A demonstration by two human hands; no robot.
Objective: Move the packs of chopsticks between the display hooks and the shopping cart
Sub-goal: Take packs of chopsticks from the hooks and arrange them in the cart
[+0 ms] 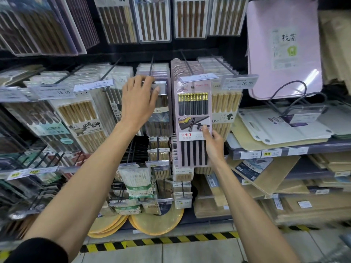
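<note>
A pink pack of black chopsticks with gold tips (192,114) hangs at the front of a display hook (187,64) in the middle of the shelf wall. My right hand (213,142) grips its lower right edge, thumb on the front. My left hand (139,100) reaches up to the neighbouring hook (151,68), its fingers curled over the top of a pack of brown chopsticks (159,118) and its price tag. More pink packs hang behind the front one. No shopping cart is in view.
Rows of other chopstick packs hang left, right and above. Cutting boards (281,128) lie on shelves at the right, and a pink board (284,48) stands upright. Round boards (157,223) lean at the bottom. A yellow-black strip (161,242) marks the floor edge.
</note>
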